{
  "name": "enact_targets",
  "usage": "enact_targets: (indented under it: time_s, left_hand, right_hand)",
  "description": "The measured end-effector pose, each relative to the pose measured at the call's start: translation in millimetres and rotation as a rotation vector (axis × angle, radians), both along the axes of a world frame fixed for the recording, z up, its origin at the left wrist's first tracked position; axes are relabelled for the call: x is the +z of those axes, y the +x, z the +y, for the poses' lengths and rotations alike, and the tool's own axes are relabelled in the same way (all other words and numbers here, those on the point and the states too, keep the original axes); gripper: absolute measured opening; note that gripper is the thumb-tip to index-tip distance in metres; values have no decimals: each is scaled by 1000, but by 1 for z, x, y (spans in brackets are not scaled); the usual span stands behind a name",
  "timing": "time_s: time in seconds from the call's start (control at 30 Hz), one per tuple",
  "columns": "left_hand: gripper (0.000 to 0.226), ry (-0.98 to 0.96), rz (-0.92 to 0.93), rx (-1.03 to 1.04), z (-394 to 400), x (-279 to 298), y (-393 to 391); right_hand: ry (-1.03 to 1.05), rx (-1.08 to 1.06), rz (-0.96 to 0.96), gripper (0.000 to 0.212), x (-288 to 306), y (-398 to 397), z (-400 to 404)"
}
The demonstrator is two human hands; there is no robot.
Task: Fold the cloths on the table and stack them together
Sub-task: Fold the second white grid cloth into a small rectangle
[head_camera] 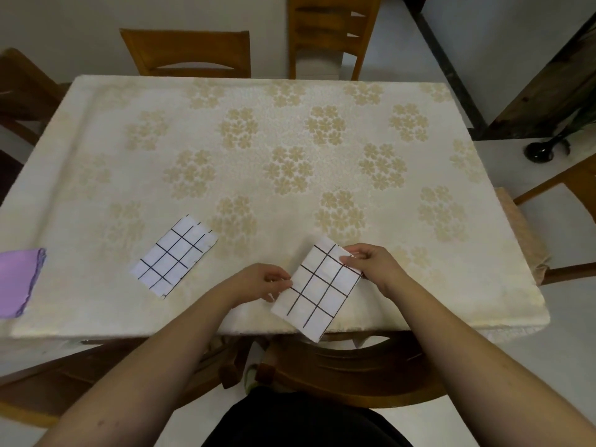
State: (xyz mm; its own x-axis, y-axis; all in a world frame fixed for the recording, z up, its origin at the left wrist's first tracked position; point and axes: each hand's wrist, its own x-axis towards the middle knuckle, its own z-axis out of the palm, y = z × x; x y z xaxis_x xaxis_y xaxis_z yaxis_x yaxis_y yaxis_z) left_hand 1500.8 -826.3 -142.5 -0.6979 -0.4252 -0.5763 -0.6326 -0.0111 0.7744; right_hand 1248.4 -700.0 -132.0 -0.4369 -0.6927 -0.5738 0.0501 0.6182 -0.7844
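Both hands pinch one folded checked cloth (319,290) — left hand (264,282) at its left edge, right hand (371,262) at the far corner. A second folded checked cloth (175,257) lies apart to the left.

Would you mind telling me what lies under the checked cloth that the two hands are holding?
Under the held checked cloth the floral tablecloth shows on every side, and its near corner overhangs the table edge above a wooden chair. Whatever lies directly beneath the cloth is covered.

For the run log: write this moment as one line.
left hand: grip on checked cloth | right hand: grip on same cloth | folded checked cloth: lies apart, left | purple cloth: table's left edge | stack: not yet
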Motion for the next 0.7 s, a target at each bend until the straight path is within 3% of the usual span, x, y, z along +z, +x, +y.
enact_targets:
  time_s: [0.1,0.2,0.3,0.47,0.53,0.7]
  left_hand:
    - [10,-26,-18,38,4,-11,-2]
    - [13,32,-7,179,5,-17,-1]
    - [16,64,-36,258,2,-26,6]
    - [27,-152,-208,245,0,-44,6]
    - [25,-269,-227,317,-3,-43,9]
    - [22,-575,-232,582,-38,-43,45]
  right_hand:
    - [-43,-64,-107,22,-5,9,-8]
    - [-73,-201,-364,31,-14,24,-12]
    - [49,-141,-451,26,-32,45,-7]
    - [240,-129,-237,18,-58,73,-4]
    - [232,-117,-121,33,-61,78,-9]
    - [223,-51,72,35,-60,85,-18]
